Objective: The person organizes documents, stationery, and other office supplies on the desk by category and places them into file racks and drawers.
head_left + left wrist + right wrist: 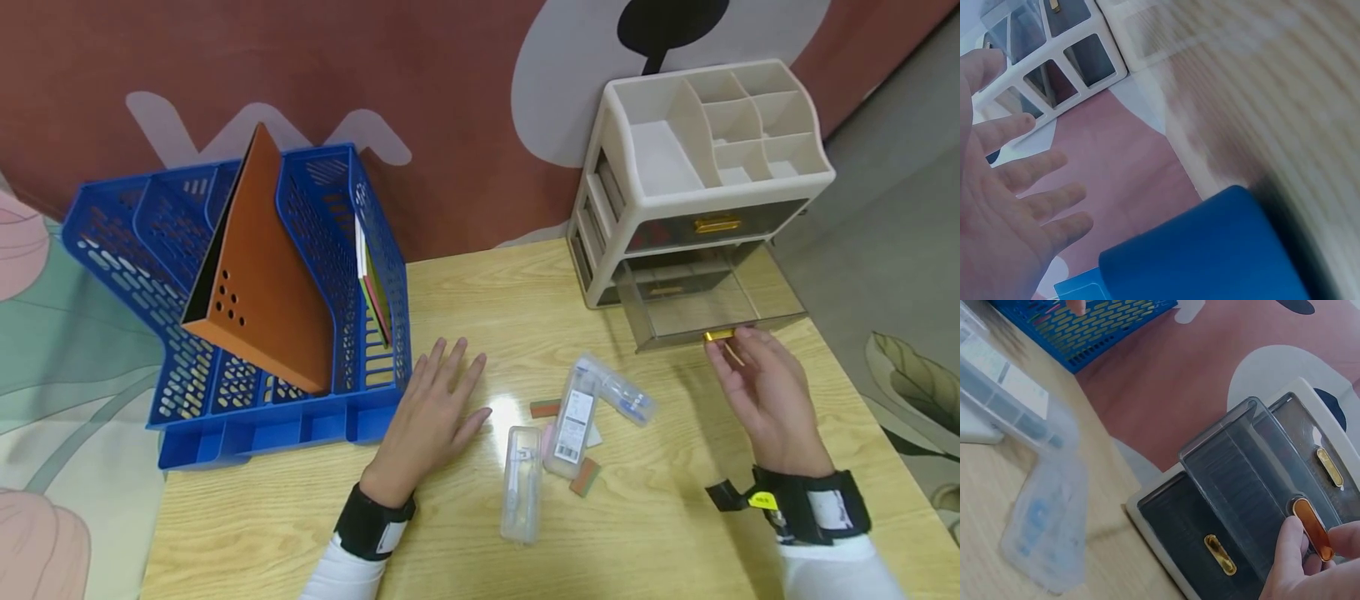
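My right hand [768, 392] pinches the gold handle [1313, 529] of a clear grey drawer [705, 312], thumb on one side and fingers on the other. That middle drawer stands pulled out of the white desktop organizer [637, 200], and no contents show in it. My left hand [431, 417] is spread with straight fingers, palm down, over the table beside the blue file rack [378, 417]; it holds nothing. Between the hands lie a clear case [521, 487], a labelled clear case [573, 421] and another clear case [626, 392] with blue bits inside.
An orange folder [273, 283] leans in the blue rack, with thin booklets [372, 292] to its right. Small brown-and-green blocks [585, 477] lie by the cases. Open compartments [750, 125] top the white organizer. A patterned cloth [465, 192] stands behind the wooden table [495, 308].
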A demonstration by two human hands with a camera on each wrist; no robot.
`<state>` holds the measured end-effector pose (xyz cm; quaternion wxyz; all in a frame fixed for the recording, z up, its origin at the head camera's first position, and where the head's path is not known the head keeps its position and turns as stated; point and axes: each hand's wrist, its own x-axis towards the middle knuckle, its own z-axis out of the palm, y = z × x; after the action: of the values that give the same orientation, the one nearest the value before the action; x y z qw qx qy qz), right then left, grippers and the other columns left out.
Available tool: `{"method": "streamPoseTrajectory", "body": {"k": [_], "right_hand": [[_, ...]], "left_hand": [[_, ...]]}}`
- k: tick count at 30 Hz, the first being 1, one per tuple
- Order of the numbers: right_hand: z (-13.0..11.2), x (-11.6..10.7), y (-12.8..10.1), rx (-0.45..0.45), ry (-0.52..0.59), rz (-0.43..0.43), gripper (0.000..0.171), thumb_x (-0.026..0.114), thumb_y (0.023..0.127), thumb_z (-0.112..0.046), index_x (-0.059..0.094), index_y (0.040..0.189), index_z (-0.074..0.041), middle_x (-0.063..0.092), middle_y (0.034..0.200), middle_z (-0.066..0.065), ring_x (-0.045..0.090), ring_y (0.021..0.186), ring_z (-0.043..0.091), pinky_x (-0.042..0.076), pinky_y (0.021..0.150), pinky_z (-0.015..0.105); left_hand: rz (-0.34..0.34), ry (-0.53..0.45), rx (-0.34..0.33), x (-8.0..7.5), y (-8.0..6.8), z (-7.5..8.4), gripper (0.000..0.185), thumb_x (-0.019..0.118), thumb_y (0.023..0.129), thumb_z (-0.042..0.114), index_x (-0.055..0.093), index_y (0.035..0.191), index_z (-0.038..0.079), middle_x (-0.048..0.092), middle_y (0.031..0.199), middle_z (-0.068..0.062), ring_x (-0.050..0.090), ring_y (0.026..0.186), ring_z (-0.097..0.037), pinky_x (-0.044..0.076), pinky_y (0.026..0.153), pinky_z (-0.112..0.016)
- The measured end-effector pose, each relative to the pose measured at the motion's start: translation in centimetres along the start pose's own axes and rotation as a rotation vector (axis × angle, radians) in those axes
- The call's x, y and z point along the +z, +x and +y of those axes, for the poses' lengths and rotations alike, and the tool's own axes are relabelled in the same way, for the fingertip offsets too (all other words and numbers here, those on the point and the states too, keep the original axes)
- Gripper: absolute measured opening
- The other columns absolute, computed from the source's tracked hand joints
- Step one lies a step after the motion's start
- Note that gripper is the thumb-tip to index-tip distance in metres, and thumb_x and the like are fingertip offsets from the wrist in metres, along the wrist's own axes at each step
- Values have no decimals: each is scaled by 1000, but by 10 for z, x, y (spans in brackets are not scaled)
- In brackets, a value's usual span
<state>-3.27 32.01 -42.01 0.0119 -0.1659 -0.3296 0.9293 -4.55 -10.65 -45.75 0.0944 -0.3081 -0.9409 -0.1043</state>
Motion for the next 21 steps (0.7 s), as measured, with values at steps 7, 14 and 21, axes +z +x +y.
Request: {"method": "streamPoseTrajectory", "body": {"k": [7, 14, 21], "right_hand": [[3, -5, -5, -40, 3, 8, 10, 55, 105, -3, 60, 114, 0, 57, 118, 9, 65, 109, 21, 57, 99, 30], [20, -1, -14, -259, -80, 68, 6, 54, 105, 0, 59, 102, 1, 61, 98, 9, 65, 84, 23, 62, 73, 31], [49, 14, -24, -517, -237, -30, 5, 52, 103, 7, 54, 101, 3, 61, 83, 15, 65, 70, 23, 62, 63, 30]], "left_hand": [[8, 1, -4, -2, 0, 1, 67, 64, 99, 46, 48, 155, 12, 40, 162, -21, 35, 151, -45, 34, 120, -62], [-6, -4, -6, -3, 0, 3, 67, 64, 100, 45, 47, 156, 12, 39, 163, -21, 31, 153, -44, 33, 121, -61], [-8, -12, -3, -3, 1, 5, 68, 65, 100, 45, 46, 156, 13, 39, 163, -21, 32, 153, -44, 32, 122, -61]]}}
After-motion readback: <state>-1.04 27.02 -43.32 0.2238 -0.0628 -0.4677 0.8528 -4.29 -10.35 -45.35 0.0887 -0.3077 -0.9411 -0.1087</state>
